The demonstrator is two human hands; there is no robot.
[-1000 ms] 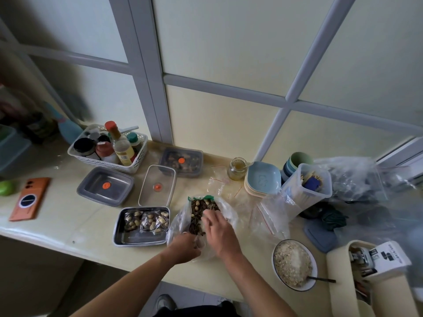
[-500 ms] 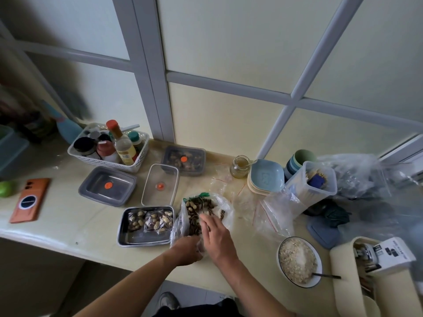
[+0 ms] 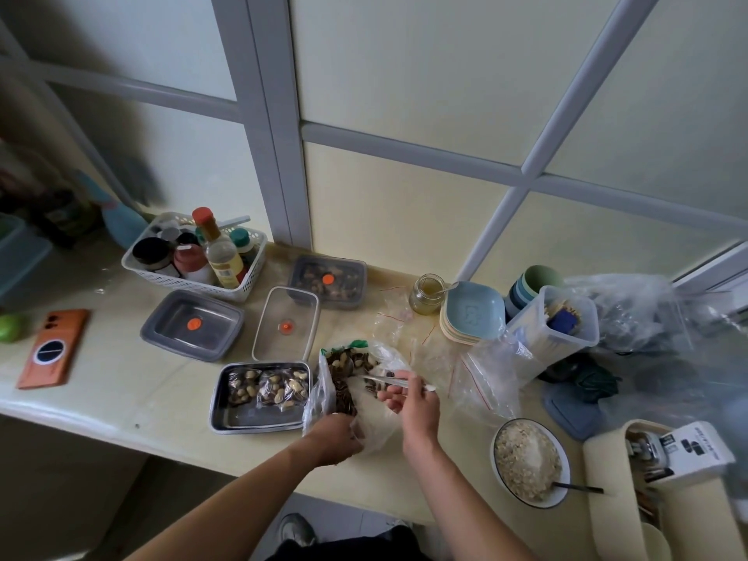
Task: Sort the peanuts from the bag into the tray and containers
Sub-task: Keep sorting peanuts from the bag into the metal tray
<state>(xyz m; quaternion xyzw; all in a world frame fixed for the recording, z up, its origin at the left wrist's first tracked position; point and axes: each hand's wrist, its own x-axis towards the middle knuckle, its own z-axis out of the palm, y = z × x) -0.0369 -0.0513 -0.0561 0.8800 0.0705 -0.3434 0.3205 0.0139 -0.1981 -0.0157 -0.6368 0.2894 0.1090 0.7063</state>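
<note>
Peanut bag (image 3: 370, 417) open on desk (image 3: 121, 390), just right of steel tray (image 3: 259, 419). Left hand (image 3: 334, 437): grip bunched round bag's near edge. Right hand (image 3: 415, 402): grip pinching spoon (image 3: 380, 379), spoon bowl inside bag among peanuts (image 3: 340, 362). Tray holds small peanut packets (image 3: 267, 388). Grey container (image 3: 192, 323) and clear container (image 3: 285, 317) sit behind tray.
</note>
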